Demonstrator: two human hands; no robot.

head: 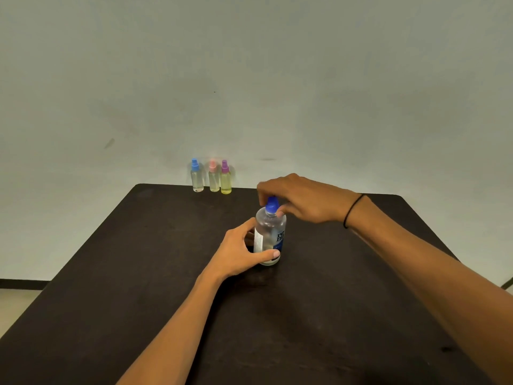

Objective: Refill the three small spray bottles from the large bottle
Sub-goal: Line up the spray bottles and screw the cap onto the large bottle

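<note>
The large clear bottle (270, 232) stands upright near the middle of the dark table (138, 273); it has a white and blue label and a blue cap (272, 204). My left hand (238, 252) grips its lower body from the left, thumb across the front. My right hand (299, 201) reaches over from the right and pinches the blue cap. Three small spray bottles stand in a row at the table's far edge by the wall: a blue-topped one (196, 177), a pink-topped one (213, 177) and a purple-topped one with yellow liquid (225, 179).
A plain pale wall (249, 79) rises right behind the table's far edge. Floor shows past the table's left edge (19, 301). A black band circles my right wrist (352, 211).
</note>
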